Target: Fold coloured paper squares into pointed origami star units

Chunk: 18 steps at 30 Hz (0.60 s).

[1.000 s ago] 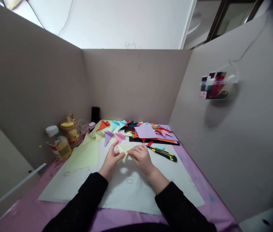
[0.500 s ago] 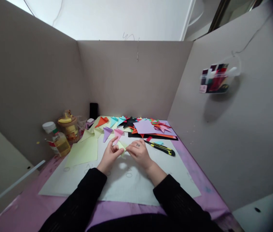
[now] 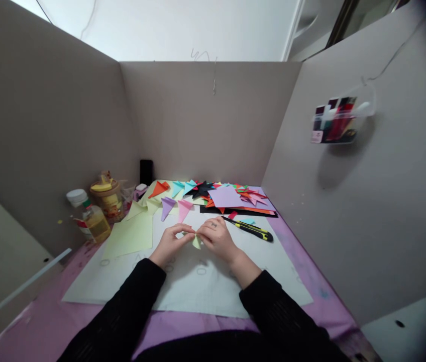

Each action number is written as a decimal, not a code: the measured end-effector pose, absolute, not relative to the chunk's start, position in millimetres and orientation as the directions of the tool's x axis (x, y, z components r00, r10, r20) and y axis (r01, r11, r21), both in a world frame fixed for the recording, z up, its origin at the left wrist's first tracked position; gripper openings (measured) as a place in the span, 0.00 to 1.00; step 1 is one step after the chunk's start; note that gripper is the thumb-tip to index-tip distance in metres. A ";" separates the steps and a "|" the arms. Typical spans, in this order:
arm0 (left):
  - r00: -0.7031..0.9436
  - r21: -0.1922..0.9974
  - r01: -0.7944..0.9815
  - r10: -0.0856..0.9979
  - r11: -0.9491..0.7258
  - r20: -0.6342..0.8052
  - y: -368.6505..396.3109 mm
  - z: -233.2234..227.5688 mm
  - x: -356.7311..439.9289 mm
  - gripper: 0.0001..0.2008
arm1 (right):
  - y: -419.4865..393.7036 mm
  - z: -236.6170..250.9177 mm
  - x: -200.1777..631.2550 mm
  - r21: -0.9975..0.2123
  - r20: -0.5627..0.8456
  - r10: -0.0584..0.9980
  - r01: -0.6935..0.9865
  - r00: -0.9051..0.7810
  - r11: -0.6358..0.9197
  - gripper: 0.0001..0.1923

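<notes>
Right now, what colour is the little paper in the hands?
Pale yellow-green. The head view shows the folded paper pinched between the left hand and right hand.

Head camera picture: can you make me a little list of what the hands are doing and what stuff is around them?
left hand: pinches the yellow paper piece
right hand: pinches the same piece from the other side
under the hands: white sheet on a purple table
right of hands: yellow and black cutter
left of hands: yellow paper sheet, bottle, jar
behind: pile of coloured folded papers
</notes>
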<state>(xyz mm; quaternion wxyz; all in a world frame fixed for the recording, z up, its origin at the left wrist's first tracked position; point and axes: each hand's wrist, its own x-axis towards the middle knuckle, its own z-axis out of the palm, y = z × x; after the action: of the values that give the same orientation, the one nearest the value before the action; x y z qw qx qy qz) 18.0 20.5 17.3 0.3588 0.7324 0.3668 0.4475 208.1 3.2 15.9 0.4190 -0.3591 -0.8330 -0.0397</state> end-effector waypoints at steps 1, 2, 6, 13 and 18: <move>0.321 0.863 0.214 0.867 -0.458 0.380 20.5 17.4 18.0 0.09 | 2.8 16.5 207.7 -0.239 0.723 0.571 0.635 -0.389 0.735 0.07; 0.320 0.870 0.210 0.872 -0.447 0.371 20.5 17.6 18.1 0.08 | 2.4 17.1 207.3 -0.243 0.722 0.575 0.637 -0.385 0.732 0.07; 0.344 0.884 0.194 0.873 -0.425 0.345 19.7 18.0 19.9 0.09 | 1.4 19.2 205.9 -0.265 0.730 0.584 0.641 -0.355 0.721 0.07; 0.322 0.862 0.195 0.861 -0.468 0.395 16.5 19.8 23.8 0.09 | 3.4 20.5 204.2 -0.299 0.724 0.607 0.644 -0.327 0.704 0.07; 0.325 0.826 0.226 0.839 -0.517 0.436 15.4 22.1 22.7 0.08 | 5.4 22.6 201.9 -0.312 0.716 0.617 0.639 -0.328 0.703 0.06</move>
<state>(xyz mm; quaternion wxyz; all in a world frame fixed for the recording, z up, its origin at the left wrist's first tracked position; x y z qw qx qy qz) 22.7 15.4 22.1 0.3357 0.7414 0.3592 0.4569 201.9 5.4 22.6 0.4330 -0.3854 -0.8148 -0.0131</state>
